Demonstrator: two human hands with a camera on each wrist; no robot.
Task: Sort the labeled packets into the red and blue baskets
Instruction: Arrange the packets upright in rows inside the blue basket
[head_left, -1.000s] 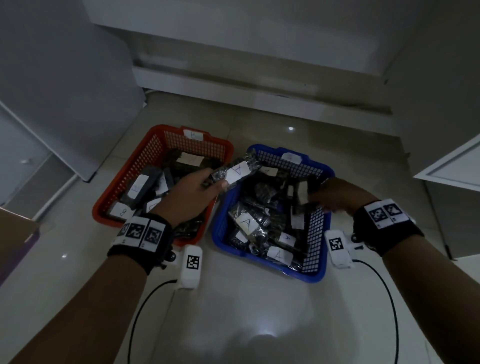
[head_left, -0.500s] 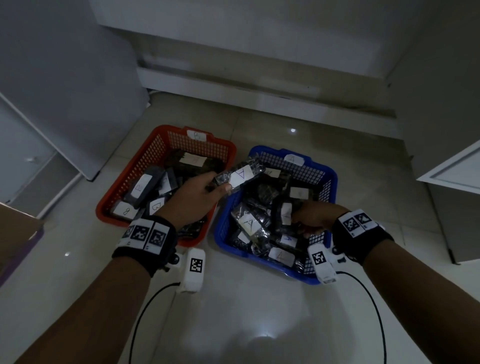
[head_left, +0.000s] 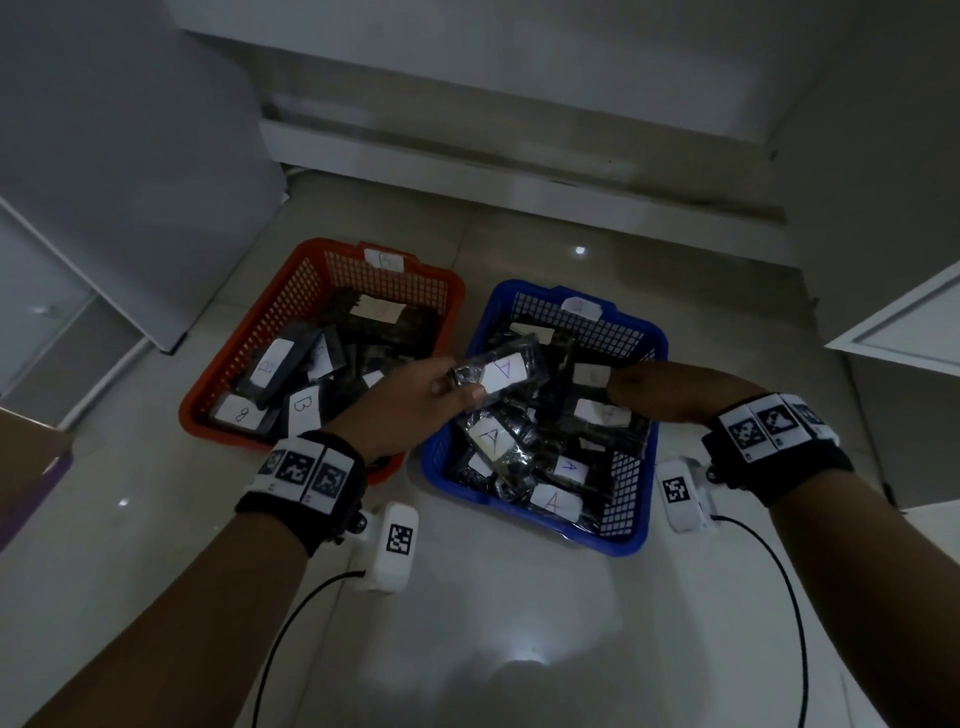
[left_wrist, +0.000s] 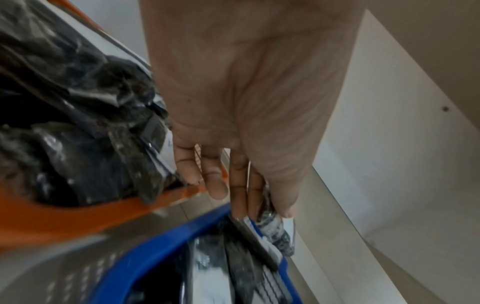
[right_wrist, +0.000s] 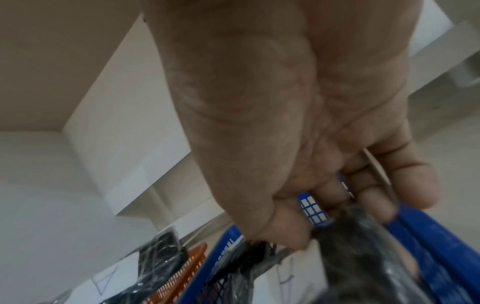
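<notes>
A red basket (head_left: 223, 434) on the left holds dark packets labelled B. To its right, a blue basket (head_left: 631, 319) holds packets labelled A. My left hand (head_left: 457, 384) pinches one end of a dark packet with a white A label (head_left: 498, 371), held over the blue basket's left side. The left wrist view shows thumb and fingers closed on that packet (left_wrist: 275, 230). My right hand (head_left: 623, 384) hovers over the middle of the blue basket. In the right wrist view its curled fingers and thumb pinch a dark plastic packet (right_wrist: 363, 246).
Both baskets sit on a pale tiled floor (head_left: 519, 623). White cabinet panels stand at left (head_left: 130, 156) and right (head_left: 909, 332), with a wall ledge (head_left: 519, 171) behind. A cardboard box corner (head_left: 26, 447) juts in at far left. Cables trail from the wrist cameras.
My right hand went from the blue basket's right edge into its middle, took hold of a packet, then moved a little farther back. My left hand kept its A packet near the blue basket's left side.
</notes>
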